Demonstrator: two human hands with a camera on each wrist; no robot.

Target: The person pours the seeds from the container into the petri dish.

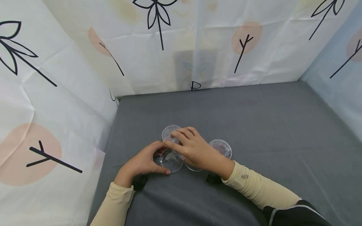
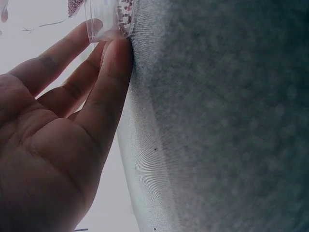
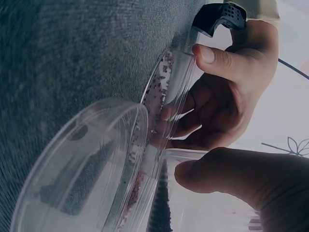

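My left hand grips a clear round petri dish by its sides, with the thumb at the near edge and the fingers behind. Small dark reddish bits show inside that dish in the right wrist view. Over its far right side, my right hand holds a clear plastic container with the thumb against its wall; its full shape is hidden by the fingers. The left wrist view shows fingertips on the dish wall.
Another clear round dish stands just behind the hands. A dish with pinkish contents is to the right, and a clear dish lies partly under the right hand. Grey cloth covers the table; patterned fabric hangs around it.
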